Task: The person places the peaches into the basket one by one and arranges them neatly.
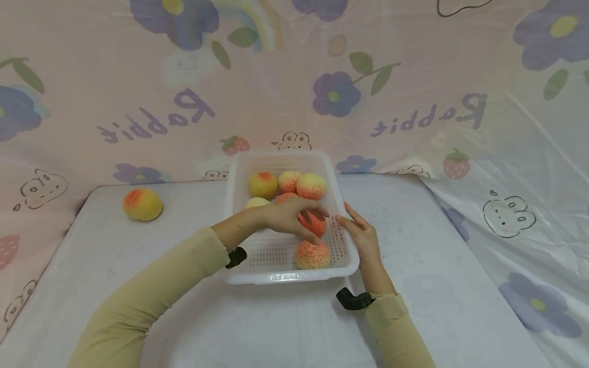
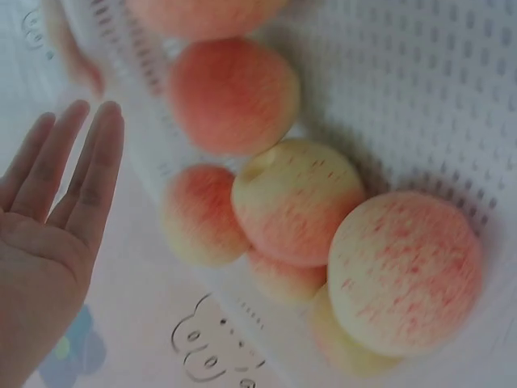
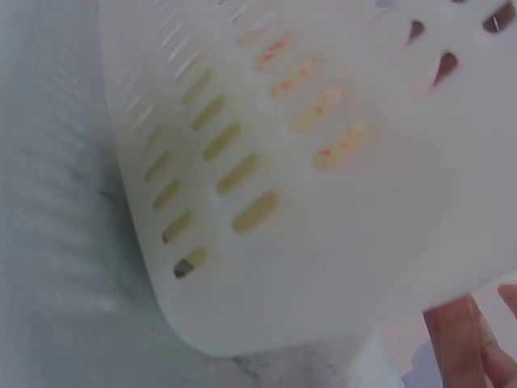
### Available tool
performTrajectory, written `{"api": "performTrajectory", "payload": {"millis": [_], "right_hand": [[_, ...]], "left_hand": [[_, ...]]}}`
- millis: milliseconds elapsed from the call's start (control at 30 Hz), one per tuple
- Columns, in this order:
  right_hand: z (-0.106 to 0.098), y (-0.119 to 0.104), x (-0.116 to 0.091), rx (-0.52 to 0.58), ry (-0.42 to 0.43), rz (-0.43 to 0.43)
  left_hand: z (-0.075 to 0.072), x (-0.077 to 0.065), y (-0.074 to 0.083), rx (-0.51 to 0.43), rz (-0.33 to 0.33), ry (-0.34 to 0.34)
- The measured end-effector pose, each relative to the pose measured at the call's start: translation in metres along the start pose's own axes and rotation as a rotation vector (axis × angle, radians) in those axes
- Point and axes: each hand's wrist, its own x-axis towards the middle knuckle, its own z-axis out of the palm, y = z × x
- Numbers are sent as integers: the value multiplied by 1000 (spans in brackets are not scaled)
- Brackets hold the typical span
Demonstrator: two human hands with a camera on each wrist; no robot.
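Observation:
A white plastic basket (image 1: pixel 294 276) with slotted walls holds several red-and-yellow peaches. My left hand (image 1: pixel 292 214) reaches over it, palm down, above a red peach (image 1: pixel 314 226) near the right wall. In the left wrist view the fingers (image 2: pixel 95 174) look fairly straight and spread, with nothing between them. A speckled peach (image 1: pixel 313 254) lies near the front right corner, just below the left thumb. My right hand (image 1: pixel 364 239) holds the basket's right rim, thumb over the edge and fingers along the outside. The right wrist view shows the basket's slotted side close up.
One yellow-and-red peach (image 1: pixel 142 204) lies alone on the table (image 1: pixel 115 266), left of the basket. A patterned cloth (image 1: pixel 276 92) with flowers and rabbits hangs behind the table. Black wrist devices (image 1: pixel 353 299) sit at both sleeves.

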Motion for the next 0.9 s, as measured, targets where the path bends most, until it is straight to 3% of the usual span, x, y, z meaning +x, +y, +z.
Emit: {"api": "performTrajectory", "payload": {"millis": [133,400,500,900], "right_hand": [[0,0,1,2,-2,3],[0,0,1,8,2,13],[-1,0,1,5,-1,9],[0,0,1,3,2,22]], "left_hand": [[-9,-8,3,-41,12,70],[-28,-28,1,-97,103,235],[-33,-34,1,-111,94,285],[-31,-46,-15,-128,98,396]]}}
